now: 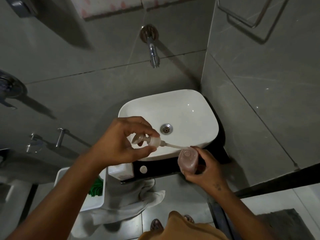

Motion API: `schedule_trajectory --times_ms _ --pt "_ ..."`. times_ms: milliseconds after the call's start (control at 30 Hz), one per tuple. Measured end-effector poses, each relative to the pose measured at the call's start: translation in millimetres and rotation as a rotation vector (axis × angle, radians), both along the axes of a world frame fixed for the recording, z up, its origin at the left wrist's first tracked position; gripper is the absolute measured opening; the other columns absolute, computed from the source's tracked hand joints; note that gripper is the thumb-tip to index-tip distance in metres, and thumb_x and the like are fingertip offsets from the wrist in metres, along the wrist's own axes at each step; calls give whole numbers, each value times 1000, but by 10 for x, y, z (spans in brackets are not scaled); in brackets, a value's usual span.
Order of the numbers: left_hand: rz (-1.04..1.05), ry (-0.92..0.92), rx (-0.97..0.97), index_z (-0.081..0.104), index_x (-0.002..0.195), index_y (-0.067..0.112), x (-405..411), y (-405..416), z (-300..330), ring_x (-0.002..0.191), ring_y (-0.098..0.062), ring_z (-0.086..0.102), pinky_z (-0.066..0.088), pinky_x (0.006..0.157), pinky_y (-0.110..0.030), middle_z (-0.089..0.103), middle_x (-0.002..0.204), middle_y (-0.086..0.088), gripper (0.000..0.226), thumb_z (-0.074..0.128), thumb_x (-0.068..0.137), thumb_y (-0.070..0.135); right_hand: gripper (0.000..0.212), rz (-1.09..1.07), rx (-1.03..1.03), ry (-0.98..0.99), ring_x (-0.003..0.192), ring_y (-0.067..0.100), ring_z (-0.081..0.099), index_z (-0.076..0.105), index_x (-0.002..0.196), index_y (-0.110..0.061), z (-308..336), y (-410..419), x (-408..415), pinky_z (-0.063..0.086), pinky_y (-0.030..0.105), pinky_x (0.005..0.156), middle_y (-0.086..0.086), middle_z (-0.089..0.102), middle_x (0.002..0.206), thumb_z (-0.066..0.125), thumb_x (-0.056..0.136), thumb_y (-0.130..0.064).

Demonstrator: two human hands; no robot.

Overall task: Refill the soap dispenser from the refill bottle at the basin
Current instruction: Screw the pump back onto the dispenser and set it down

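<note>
Fingers (152,135) of the left hand (121,144) pinch the pump head (149,140) of the soap dispenser, thumb below and fingertips curled over the collar, with the nozzle poking back toward the palm. Its dip tube (173,146) slants down and right, the far end at or just inside the open neck of the dispenser bottle (187,160). The right hand (206,168) grips that pinkish, translucent bottle from the side and beneath, fingers wrapped round its body, holding it upright over the front rim of the white basin (190,108).

By my judgement the pump is out of the bottle or nearly so, and no pouring has begun. The pump assembly looks light, and the thin tube will flex and likely carries soap, so it may drip; holding it by the rigid collar over the basin is sound. The bottle is smooth plastic and could turn slippery with soap on it, so a full wrap round the middle suits it better than a pinch at the neck.

A white cap (143,169) lies on the dark surface (223,153) under the basin. A white container (121,172) stands just left of it, possibly the refill bottle; I cannot tell. A wall tap (153,52) hangs above the bowl.
</note>
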State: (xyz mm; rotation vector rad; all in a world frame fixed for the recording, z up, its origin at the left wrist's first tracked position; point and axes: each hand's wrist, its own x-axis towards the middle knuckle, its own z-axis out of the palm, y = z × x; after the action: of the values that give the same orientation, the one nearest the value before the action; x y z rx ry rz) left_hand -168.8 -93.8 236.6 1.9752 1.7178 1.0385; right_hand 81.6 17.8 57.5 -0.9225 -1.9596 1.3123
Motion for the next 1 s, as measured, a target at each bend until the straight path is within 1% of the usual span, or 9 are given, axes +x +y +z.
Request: schedule_trajectory --times_ms 167,267,333,500,633,733,800,867,1000 --pt "-49 74 -60 83 99 15 39 61 120 76 -16 71 56 67 -29 76 92 2 25 91 75 12 79 14 -14 -2 120 7 59 60 130 -29 54 -49 -41 57 27 91 -10 60 128 89 57 -31" --pt "-76 133 -89 83 97 16 74 98 180 74 -7 68 53 66 -22 75 88 4 22 89 76 12 79 24 -9 -4 120 7 58 59 131 -28 83 -71 -70 58 32 93 -10 60 129 89 57 -28" --pt "-97 195 -137 83 97 18 98 153 218 72 0 63 49 67 -16 75 87 4 24 90 74 11 78 29 3 -1 119 6 59 60 130 -30 103 -92 -96 58 32 92 -12 60 128 89 58 -29" --pt "-199 352 -258 82 102 19 227 431 197 79 -10 66 40 73 -10 76 93 1 28 85 74 17 76 62 21 10 114 5 62 56 126 -44 159 -161 -183 56 21 87 -20 61 121 87 57 -35" --pt "-228 379 -384 81 102 21 374 590 -4 78 -5 59 46 76 -19 77 95 6 30 83 72 21 73 78 17 20 104 3 65 53 118 -58 208 -194 -281 54 13 77 -26 62 116 88 57 -37" --pt "-157 217 -383 78 108 20 320 562 -161 80 -7 65 51 76 -19 76 98 9 38 85 71 15 73 49 2 47 106 -4 63 53 116 -63 233 -188 -312 52 9 74 -31 62 115 87 55 -42" --pt "-75 -25 -372 76 109 18 247 481 -290 83 -17 69 58 79 -32 75 98 8 37 85 74 8 76 40 -4 54 109 -5 61 51 117 -65 250 -174 -307 52 8 76 -33 61 117 86 53 -44" --pt "-25 -184 -348 75 104 16 233 384 -431 90 -22 70 57 83 -45 76 100 4 32 85 77 4 75 42 -1 63 110 -3 62 53 117 -63 267 -173 -309 53 9 75 -30 62 118 86 54 -42" --pt "101 -383 -250 74 91 23 353 266 -619 92 -29 67 52 87 -52 75 95 3 34 96 67 12 71 59 -16 73 108 8 67 58 119 -52 304 -189 -361 61 25 78 -20 66 117 89 58 -33"
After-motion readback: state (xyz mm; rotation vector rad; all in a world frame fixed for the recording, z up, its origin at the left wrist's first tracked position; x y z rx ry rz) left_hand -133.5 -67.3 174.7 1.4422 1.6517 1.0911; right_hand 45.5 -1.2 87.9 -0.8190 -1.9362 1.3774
